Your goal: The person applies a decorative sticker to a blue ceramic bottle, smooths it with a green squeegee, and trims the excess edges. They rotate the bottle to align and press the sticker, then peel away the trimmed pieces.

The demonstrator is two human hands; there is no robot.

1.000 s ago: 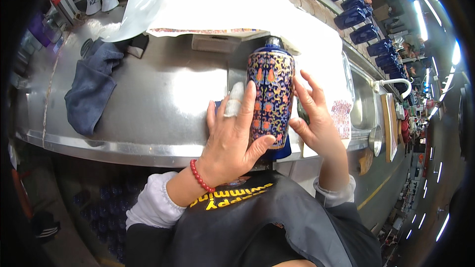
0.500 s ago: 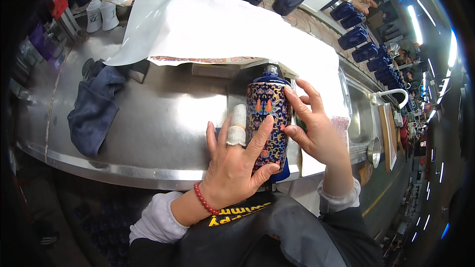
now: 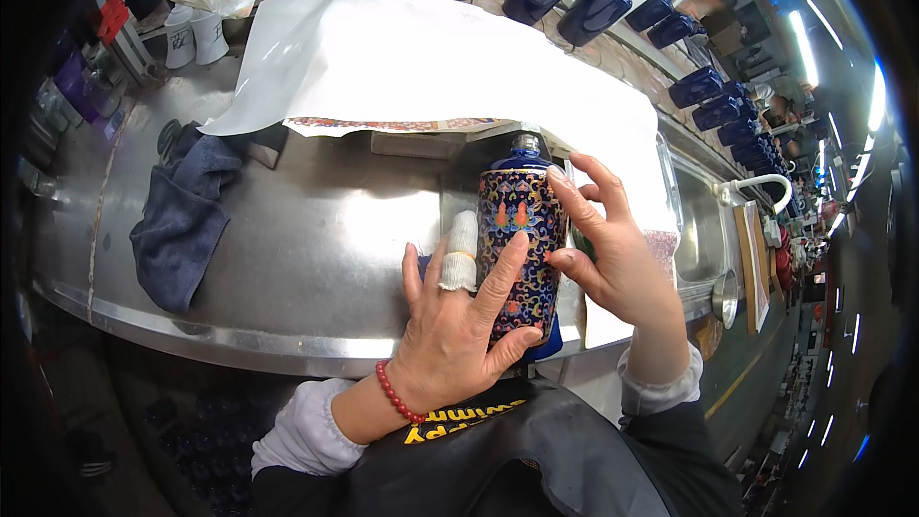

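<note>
A dark blue glass bottle (image 3: pixel 523 199) with a colourful floral wrap stands or leans, neck away from me, at the counter's near edge. My left hand (image 3: pixel 448 325) spans its lower part. The index finger lies along the patterned face, the thumb sits by the lower right edge, and a finger in a white cloth sleeve (image 3: pixel 459 251) rests at the left side. Against the right edge, my right hand (image 3: pixel 613 247) touches with index fingertip near the shoulder and thumb lower down, fingers apart. Both hands hide parts of the pattern; the bottle's back is unseen.
White sheets (image 3: pixel 421 57) cover the counter's far part, with patterned sheets beneath. A grey-blue cloth (image 3: pixel 182 220) lies left. Several plain blue bottles (image 3: pixel 593 11) line a conveyor behind. A sink (image 3: pixel 699 220) with a white tap (image 3: pixel 766 187) and a metal bowl (image 3: pixel 725 297) are right.
The blue bottles on the conveyor have moved to the right. The patterned bottle sits slightly lower in view. Both hands stay on it in nearly the same pose.
</note>
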